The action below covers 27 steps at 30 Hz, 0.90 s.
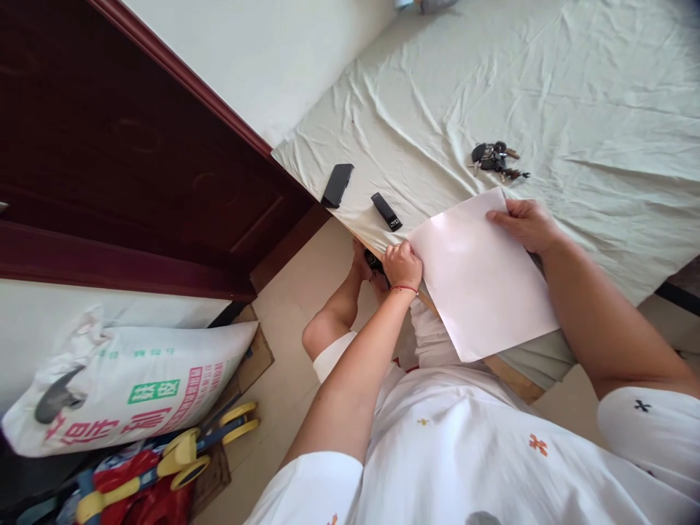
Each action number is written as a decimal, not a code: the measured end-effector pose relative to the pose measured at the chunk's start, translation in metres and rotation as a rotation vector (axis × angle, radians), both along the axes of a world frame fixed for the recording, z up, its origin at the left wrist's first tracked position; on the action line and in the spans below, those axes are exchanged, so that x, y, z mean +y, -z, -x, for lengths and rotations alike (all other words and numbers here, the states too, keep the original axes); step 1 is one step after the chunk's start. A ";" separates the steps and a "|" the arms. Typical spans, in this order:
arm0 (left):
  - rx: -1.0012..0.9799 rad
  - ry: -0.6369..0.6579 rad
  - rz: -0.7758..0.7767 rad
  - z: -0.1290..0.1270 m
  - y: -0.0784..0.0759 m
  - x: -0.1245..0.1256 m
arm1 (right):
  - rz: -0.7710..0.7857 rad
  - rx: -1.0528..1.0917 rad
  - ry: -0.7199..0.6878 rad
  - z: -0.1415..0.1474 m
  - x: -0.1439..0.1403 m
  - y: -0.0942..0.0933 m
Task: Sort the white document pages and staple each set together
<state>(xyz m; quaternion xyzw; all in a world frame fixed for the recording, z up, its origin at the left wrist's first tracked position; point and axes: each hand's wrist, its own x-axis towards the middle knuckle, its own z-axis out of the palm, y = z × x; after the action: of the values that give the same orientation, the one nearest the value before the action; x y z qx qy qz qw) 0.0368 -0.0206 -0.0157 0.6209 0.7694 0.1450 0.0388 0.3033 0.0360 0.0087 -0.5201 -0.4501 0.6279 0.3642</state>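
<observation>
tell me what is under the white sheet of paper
Past the edges of the paper, the pale cloth and a strip of light wood show beneath; whatever lies under its middle is covered and cannot be seen.

We see 2 bare hands (403, 265) (529, 224), 1 white four-sided paper sheet (484, 284), 2 black box-shaped things (337, 185) (386, 211), 1 metal key bunch (496, 156) and 1 fat white sack (142, 364).

Keys (495, 157) lie beyond paper (484, 281), apparently on bedding (607, 102).
</observation>
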 end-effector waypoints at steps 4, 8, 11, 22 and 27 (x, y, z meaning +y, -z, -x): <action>-0.008 -0.005 -0.008 0.000 0.001 0.000 | -0.012 0.013 -0.011 -0.001 -0.001 0.000; -0.001 0.002 -0.004 0.001 0.001 -0.001 | 0.005 0.008 0.011 -0.001 -0.001 -0.002; 0.000 0.004 0.003 0.000 -0.001 -0.001 | 0.020 0.018 0.011 -0.001 -0.001 -0.004; -0.028 0.001 -0.009 0.001 -0.001 -0.002 | 0.008 0.030 0.011 -0.004 0.001 0.001; -0.041 -0.005 -0.018 0.002 -0.001 -0.002 | 0.008 0.018 0.021 -0.003 0.001 -0.002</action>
<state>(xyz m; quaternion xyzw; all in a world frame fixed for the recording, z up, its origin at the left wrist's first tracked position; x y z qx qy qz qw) 0.0352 -0.0225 -0.0142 0.6161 0.7687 0.1648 0.0484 0.3064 0.0365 0.0106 -0.5206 -0.4385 0.6307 0.3728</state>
